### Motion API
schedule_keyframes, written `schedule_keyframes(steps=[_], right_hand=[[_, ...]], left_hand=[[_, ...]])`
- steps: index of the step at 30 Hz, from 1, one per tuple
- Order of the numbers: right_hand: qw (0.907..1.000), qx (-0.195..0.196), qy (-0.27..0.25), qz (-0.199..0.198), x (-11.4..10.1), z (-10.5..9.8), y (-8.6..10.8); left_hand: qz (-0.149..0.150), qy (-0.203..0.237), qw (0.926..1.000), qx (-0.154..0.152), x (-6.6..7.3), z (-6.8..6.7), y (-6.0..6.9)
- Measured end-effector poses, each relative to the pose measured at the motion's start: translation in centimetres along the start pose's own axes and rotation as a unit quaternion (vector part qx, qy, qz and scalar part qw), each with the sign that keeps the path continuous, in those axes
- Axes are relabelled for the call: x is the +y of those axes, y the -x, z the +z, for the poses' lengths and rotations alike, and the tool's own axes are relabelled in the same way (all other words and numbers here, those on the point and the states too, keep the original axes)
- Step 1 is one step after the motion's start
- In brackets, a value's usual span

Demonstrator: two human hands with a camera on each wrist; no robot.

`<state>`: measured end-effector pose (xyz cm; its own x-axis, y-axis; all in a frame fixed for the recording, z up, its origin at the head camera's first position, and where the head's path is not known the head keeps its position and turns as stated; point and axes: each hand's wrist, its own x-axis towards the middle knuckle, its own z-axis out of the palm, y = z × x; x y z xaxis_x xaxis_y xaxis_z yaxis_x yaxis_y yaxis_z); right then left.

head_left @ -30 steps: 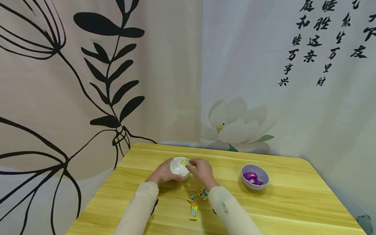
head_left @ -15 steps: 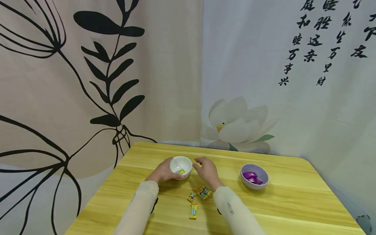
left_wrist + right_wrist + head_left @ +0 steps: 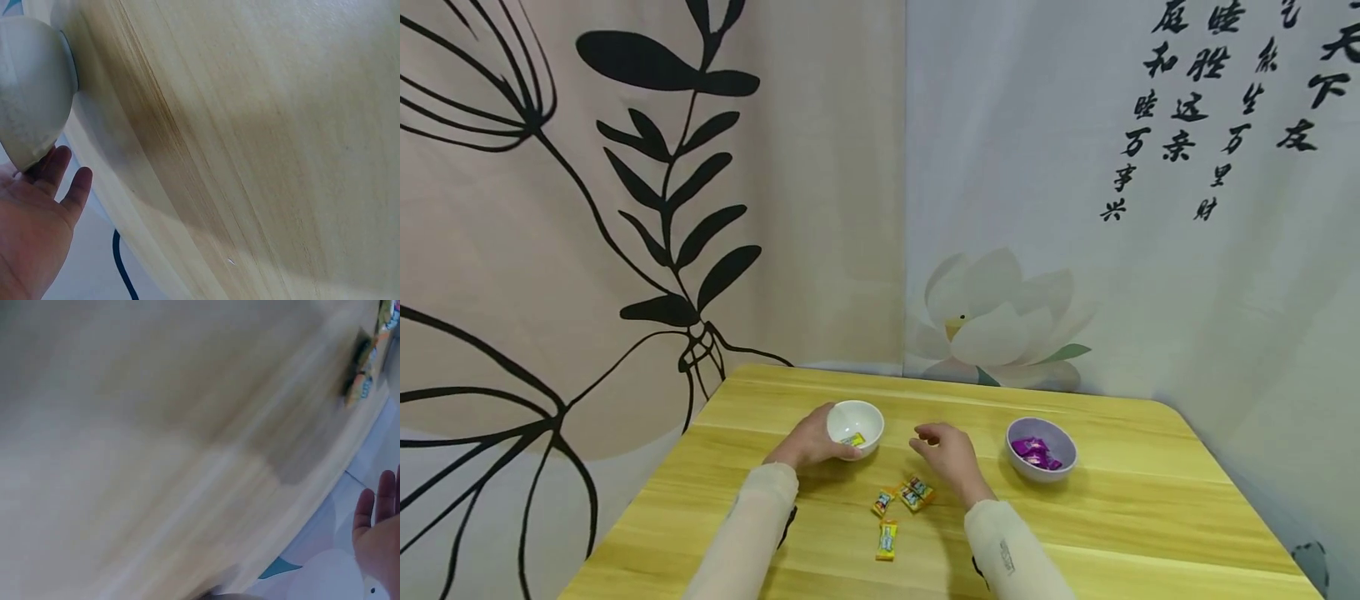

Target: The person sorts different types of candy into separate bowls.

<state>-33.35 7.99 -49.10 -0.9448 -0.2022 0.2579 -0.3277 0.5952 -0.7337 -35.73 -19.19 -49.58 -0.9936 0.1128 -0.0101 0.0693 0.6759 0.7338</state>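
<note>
My left hand [image 3: 812, 440] grips the white bowl [image 3: 855, 415] at its left side, thumb across the near side; the left wrist view shows the bowl's outer wall [image 3: 34, 75] with fingers against its rim. Inside lies one yellow wrapped candy [image 3: 852, 439]. Right of the bowl, my right hand [image 3: 951, 457] hovers over the table with fingers loosely bent, holding nothing. In front of the bowl lie a small orange-yellow candy [image 3: 882, 502], patterned candy packets [image 3: 916, 492] beside it, and a yellow candy [image 3: 886, 540] nearer me.
A lilac bowl [image 3: 1062, 440] with several purple wrapped candies [image 3: 1036, 452] stands to the right of my right hand. The wooden table [image 3: 1120, 517] reaches back to a printed curtain [image 3: 835, 208]. A dark cord [image 3: 122, 262] hangs beyond the table edge in the left wrist view.
My right hand, which pinched a yellow candy over the white bowl, has let it go into the bowl and moved away to the right. My left hand keeps hold of the bowl.
</note>
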Motion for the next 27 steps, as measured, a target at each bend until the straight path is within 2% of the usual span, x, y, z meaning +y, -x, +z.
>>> schedule_keyframes(steps=[7,10,14,18,27], right_hand=[[0.9993,0.004,-0.018,0.032,0.1,-0.8,2.6],[0.9996,0.002,-0.01,0.026,-0.2,-0.9,3.4],[0.9995,-0.004,0.014,0.026,-0.1,-1.1,4.1],[0.9988,-0.003,0.027,0.041,0.3,-1.5,4.6],[0.9981,-0.022,0.048,0.032,1.4,-1.6,5.4]], left_hand=[[0.008,0.005,0.9999,-0.004,0.0,0.2,0.1],[0.013,0.012,0.9998,0.001,0.1,0.0,0.2],[0.012,0.027,0.9996,0.002,0.1,-0.2,0.3],[0.009,0.019,0.9998,0.0,-0.1,-0.2,0.4],[0.009,0.015,0.9998,-0.002,0.4,0.0,-0.1]])
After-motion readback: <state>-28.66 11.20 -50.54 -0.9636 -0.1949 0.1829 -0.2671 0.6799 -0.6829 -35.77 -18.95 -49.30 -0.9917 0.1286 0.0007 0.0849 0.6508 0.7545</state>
